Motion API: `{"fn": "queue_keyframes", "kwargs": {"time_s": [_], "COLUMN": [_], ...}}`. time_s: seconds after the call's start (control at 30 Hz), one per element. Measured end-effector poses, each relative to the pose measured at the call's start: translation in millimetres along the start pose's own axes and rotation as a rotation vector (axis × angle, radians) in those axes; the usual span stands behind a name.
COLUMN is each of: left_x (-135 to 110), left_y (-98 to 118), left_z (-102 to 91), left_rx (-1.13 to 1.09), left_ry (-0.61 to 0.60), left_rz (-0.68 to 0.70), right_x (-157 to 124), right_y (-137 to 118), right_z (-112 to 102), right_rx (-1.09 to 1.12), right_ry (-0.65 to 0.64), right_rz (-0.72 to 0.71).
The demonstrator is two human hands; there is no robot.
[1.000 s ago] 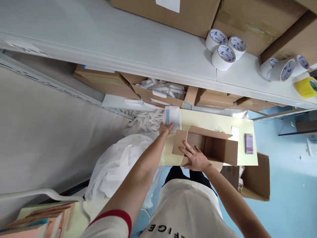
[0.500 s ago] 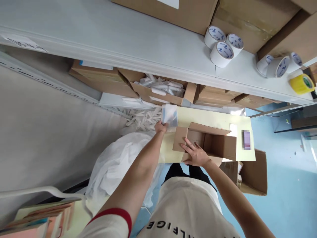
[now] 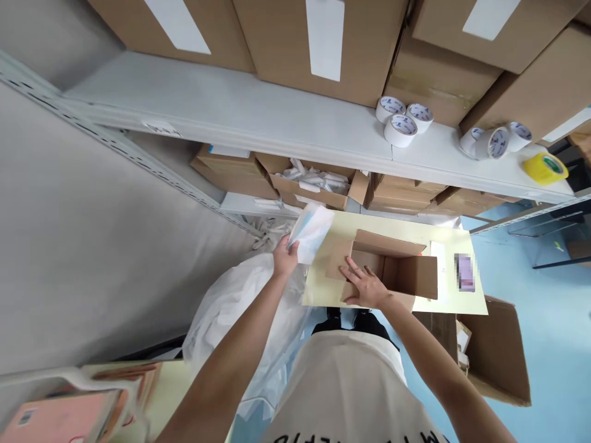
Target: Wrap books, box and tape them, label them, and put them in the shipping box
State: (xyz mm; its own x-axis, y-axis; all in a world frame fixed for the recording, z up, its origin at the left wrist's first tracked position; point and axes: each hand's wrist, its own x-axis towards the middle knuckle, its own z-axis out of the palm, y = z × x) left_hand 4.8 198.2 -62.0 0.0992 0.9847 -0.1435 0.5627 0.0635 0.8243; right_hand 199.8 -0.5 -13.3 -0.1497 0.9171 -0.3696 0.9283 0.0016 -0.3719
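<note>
Clock reference: I take the open carton [image 3: 397, 271] as the dial centre, 12 o'clock toward the top of the head view.

1. Left hand. I have the left hand [image 3: 285, 257] at 9 o'clock. Its fingers and thumb are pinched together on the near corner of a thin white-and-pale-blue packet [image 3: 314, 231]. The packet lies at 10 o'clock, slanted, over the left end of the pale yellow table [image 3: 318, 289]. From this angle I cannot tell whether it touches the tabletop.

2. Right hand. I have the right hand [image 3: 367, 289] at 8 o'clock, palm down, fingers spread wide across the flaps at the carton's near left corner. I cannot tell whether the thumb grips an edge.

3. Carton. It stands on the table with its flaps spread and its opening facing up.

4. Surroundings. At 3 o'clock, on the table, I read a white paper sheet [image 3: 438, 271] and, beyond it, a pixelated purple item [image 3: 466, 272]. A larger open box [image 3: 498, 351] sits at 4 o'clock. A translucent white bag [image 3: 244, 307] sits between 8 and 9 o'clock. A yellow tape roll [image 3: 545, 168] rests on the shelf [image 3: 277, 120] at 2 o'clock.
</note>
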Motion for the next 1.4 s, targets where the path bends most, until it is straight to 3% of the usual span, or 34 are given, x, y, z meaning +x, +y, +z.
{"fn": "queue_keyframes", "kwargs": {"time_s": [0.13, 0.3, 0.37, 0.47, 0.67, 0.87, 1.2, 1.3, 1.4], "left_x": [-12.4, -30.3, -38.6, -51.3, -73.1, -84.2, -78.1, -78.8, -86.0], "left_y": [29.2, 73.0, 90.1, 114.4, 149.6, 157.7, 143.8, 136.3, 129.5], "left_z": [-33.2, -50.0, -43.2, -20.8, 22.3, 44.2, 90.6, 103.1, 107.0], "left_rx": [-0.107, -0.171, -0.186, -0.158, 0.106, 0.230, 0.269, 0.279, 0.330], "left_ry": [0.091, 0.069, -0.005, -0.174, -0.507, -0.658, -0.827, -0.836, -0.775], "left_rz": [0.185, 0.364, 0.407, 0.452, 0.551, 0.566, 0.404, 0.371, 0.436], "right_x": [-22.6, -84.0, -105.1, -121.2, -117.3, -112.3, -107.7, -107.0, -107.8], "right_y": [2.4, 35.1, 51.9, 70.5, 84.3, 95.3, 100.7, 102.9, 107.6], "right_z": [-2.4, 11.3, 20.9, 32.9, 35.8, 28.0, 22.0, 24.7, 29.1], "right_rx": [-0.061, -0.152, -0.164, -0.118, 0.040, 0.142, 0.142, 0.163, 0.220], "right_ry": [0.152, 0.522, 0.584, 0.549, 0.499, 0.448, 0.456, 0.468, 0.542], "right_rz": [0.074, 0.449, 0.589, 0.721, 0.760, 0.730, 0.711, 0.701, 0.650]}}
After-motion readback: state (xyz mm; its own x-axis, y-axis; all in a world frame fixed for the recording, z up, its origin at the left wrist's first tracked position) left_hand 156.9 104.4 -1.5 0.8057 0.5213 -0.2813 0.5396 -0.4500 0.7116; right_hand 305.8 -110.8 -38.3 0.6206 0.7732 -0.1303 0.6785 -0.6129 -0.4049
